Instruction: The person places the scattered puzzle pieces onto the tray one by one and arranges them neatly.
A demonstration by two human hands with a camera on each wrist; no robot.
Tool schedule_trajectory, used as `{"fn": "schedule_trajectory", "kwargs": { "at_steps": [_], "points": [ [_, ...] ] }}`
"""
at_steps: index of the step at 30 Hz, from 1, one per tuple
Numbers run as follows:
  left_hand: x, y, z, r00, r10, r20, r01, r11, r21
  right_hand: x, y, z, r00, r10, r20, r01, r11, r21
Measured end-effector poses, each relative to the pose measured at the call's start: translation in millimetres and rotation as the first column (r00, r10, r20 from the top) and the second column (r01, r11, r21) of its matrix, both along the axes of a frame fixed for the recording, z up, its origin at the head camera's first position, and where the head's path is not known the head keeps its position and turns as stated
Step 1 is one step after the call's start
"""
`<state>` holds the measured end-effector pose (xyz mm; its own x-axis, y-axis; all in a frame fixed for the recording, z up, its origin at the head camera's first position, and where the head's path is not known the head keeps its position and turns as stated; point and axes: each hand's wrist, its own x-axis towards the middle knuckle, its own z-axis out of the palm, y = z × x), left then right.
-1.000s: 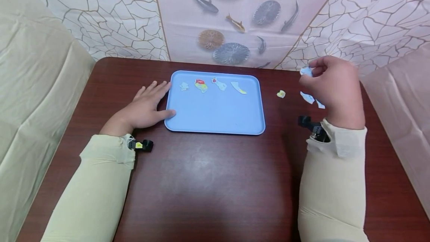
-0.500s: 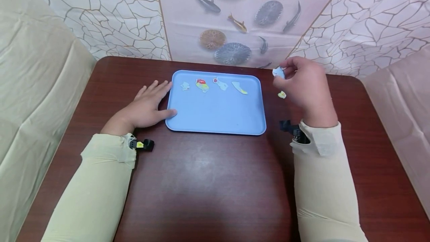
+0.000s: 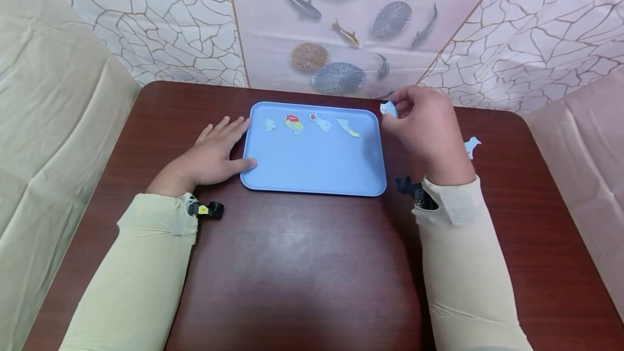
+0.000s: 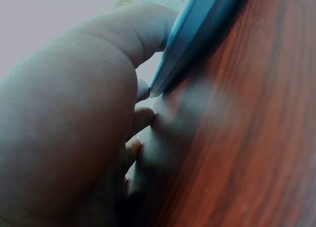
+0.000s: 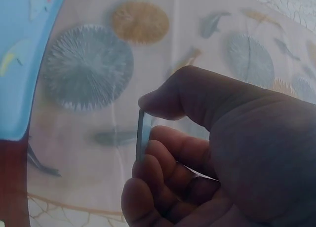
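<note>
My right hand (image 3: 425,130) pinches a flat, jagged pale-blue puzzle piece (image 3: 388,109) between thumb and fingers, at the tray's upper right corner. In the right wrist view this piece (image 5: 141,135) shows edge-on, thin and upright. The light-blue tray (image 3: 312,169) holds several irregular pieces in a row along its far side: a small pale one (image 3: 269,125), a red-and-yellow one (image 3: 293,124), a pale one with a red spot (image 3: 320,122) and a curved pale-and-yellow one (image 3: 348,128). My left hand (image 3: 209,155) lies spread at the tray's left edge, thumb over the rim.
Another pale-blue piece (image 3: 472,147) lies on the brown table (image 3: 292,264), right of my right wrist and partly covered by it. Patterned cloth (image 3: 341,37) hangs behind the table's far edge. Beige cloth (image 3: 53,140) stands at the left side.
My right hand has carried the pale-blue puzzle piece leftward from the table's right side to the tray's corner. A small yellow piece is now hidden behind it. My left hand stays put.
</note>
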<state>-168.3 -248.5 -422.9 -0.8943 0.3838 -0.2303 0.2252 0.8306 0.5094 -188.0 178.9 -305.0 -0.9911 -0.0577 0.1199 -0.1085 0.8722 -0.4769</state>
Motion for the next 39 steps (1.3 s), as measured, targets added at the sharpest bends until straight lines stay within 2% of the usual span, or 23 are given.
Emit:
{"fn": "schedule_trajectory", "kwargs": {
  "at_steps": [9,19,25,34,39],
  "points": [
    [1.4,-0.6,1.9,1.000,0.001,0.006,-0.001,1.000,0.006,-0.6,-24.7,-7.2,0.997,0.062,0.049,-0.061,0.998,-0.018],
    [-1.2,2.4,0.9,1.000,-0.004,0.000,0.004,1.000,0.005,-3.2,-50.0,-10.0,0.990,0.140,0.024,-0.141,0.989,0.040],
    [-2.2,-0.7,-1.5,1.000,-0.003,-0.005,0.003,1.000,-0.004,-4.3,-78.3,-18.0,0.973,0.229,0.034,-0.231,0.972,0.053],
    [-1.7,1.0,0.1,1.000,-0.002,-0.002,0.002,1.000,0.001,-1.9,-121.8,-31.3,0.937,0.305,0.170,-0.317,0.947,0.051],
    [-1.8,1.4,0.4,1.000,0.000,0.000,0.000,1.000,-0.003,-3.5,-140.4,-39.8,0.921,0.343,0.185,-0.358,0.932,0.052]
  ]
}}
